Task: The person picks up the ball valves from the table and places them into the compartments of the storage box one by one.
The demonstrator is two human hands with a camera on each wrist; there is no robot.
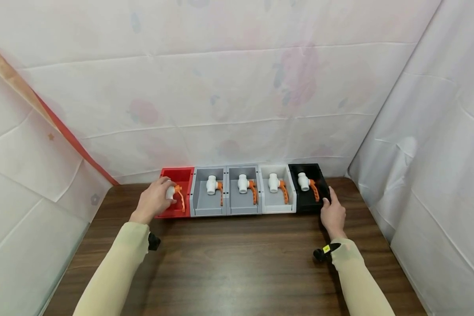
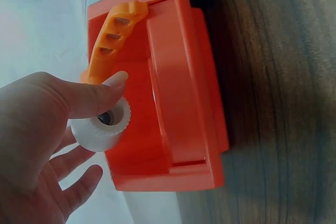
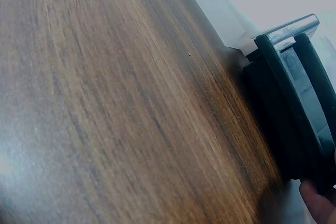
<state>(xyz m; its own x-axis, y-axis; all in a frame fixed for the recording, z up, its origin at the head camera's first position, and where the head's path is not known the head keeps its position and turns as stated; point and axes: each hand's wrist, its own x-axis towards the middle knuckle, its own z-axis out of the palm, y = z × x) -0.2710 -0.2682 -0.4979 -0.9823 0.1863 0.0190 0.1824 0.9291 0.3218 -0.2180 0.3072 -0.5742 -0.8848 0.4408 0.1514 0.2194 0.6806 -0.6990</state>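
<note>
My left hand [image 1: 153, 202] pinches a white plastic ball valve [image 1: 170, 192] with an orange lever handle, above the red bin [image 1: 166, 214] at the row's left end. In the left wrist view, thumb and fingers lie around the white valve body [image 2: 94, 134], its ribbed round end showing; the orange handle [image 2: 108, 40] reaches over the bin. At the other end, my right hand [image 1: 333, 215] touches the black bin [image 1: 309, 208] at its front right corner, index finger extended along the side. Only a fingertip [image 3: 317, 205] shows in the right wrist view.
Between the end bins stand two grey bins [image 1: 208, 211], [image 1: 243, 210] and a white bin [image 1: 278, 207]. Each of these and the black one holds a similar valve. The row stands on a wooden table [image 1: 229, 263] against a white cloth [image 1: 221, 96]; cloth also hangs at both sides.
</note>
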